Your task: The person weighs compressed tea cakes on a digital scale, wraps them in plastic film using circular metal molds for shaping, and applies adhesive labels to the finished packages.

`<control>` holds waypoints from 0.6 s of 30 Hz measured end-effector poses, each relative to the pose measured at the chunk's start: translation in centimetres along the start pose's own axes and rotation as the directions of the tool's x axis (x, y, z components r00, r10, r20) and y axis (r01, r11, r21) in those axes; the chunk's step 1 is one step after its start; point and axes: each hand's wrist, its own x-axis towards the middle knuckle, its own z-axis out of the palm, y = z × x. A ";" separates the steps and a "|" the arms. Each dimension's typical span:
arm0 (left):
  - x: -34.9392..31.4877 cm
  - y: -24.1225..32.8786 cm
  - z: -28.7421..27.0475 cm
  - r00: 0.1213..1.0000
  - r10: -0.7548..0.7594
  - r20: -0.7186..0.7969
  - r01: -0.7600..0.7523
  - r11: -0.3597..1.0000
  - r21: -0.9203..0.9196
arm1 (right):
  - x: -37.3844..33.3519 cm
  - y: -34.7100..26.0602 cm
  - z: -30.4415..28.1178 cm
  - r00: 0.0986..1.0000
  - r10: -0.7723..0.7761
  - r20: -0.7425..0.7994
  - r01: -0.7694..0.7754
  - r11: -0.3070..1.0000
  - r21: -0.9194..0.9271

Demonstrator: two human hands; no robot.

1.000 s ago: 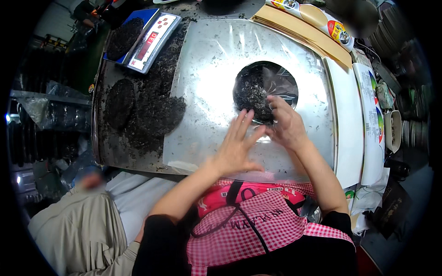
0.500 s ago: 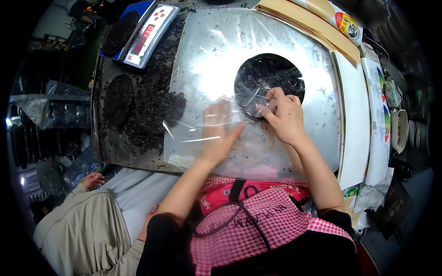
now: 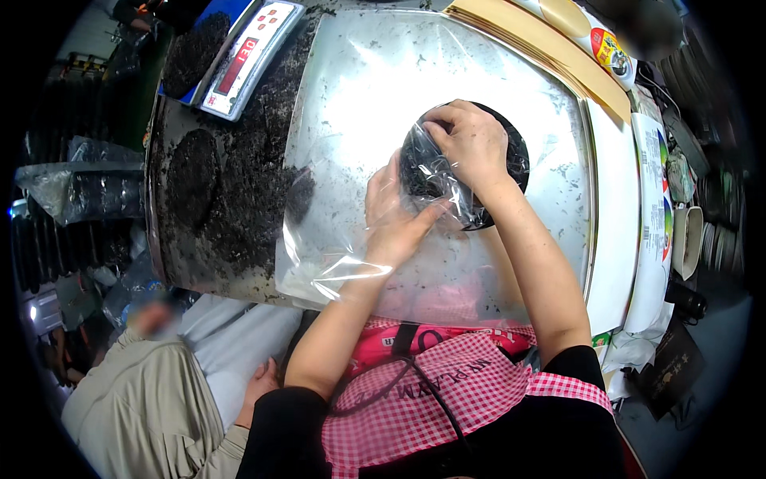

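Note:
A round, thin black cake of dried flaky matter point(image 3: 511, 144) lies on a shiny metal sheet point(image 3: 550, 231). Clear plastic film point(image 3: 327, 239), seemingly a bag, covers the cake's left part and crumples there. My right hand point(image 3: 475, 148) is over the cake, its thumb and fingers pinching the film near the cake's far left edge. At the cake's near left edge is my left hand point(image 3: 395, 219), seen through the film, which also crosses its wrist. Its fingers stretch forward, apart from the thumb, which touches the crumpled film. The fingertips of my left hand are partly blurred by glare.
At the far left a digital scale point(image 3: 251, 60) carries another dark cake point(image 3: 194, 52). Loose black flakes point(image 3: 255, 184) cover the tabletop left of the film. Brown cardboard sheets point(image 3: 550, 56) and white printed packaging point(image 3: 654, 231) line the right. Another person's sleeve point(image 3: 144, 391) is beside me.
My right hand has moved up and left over the cake, drawing film with it. My left hand has shifted forward to the cake's edge, and the film has bunched up.

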 end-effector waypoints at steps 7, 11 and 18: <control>-0.3 0.5 -0.1 1.000 0.012 -0.004 -0.012 1.000 0.024 | -0.9 0.4 1.2 0.992 -0.115 -0.051 0.110 0.989 -0.098; -0.3 0.7 0.0 1.000 -0.014 0.008 0.015 0.998 -0.056 | -0.7 1.0 1.7 0.961 -0.256 -0.104 0.229 0.949 -0.217; -0.3 0.3 0.5 0.999 0.024 -0.021 -0.024 1.000 0.004 | -0.7 1.1 2.2 0.944 -0.295 -0.146 0.254 0.936 -0.245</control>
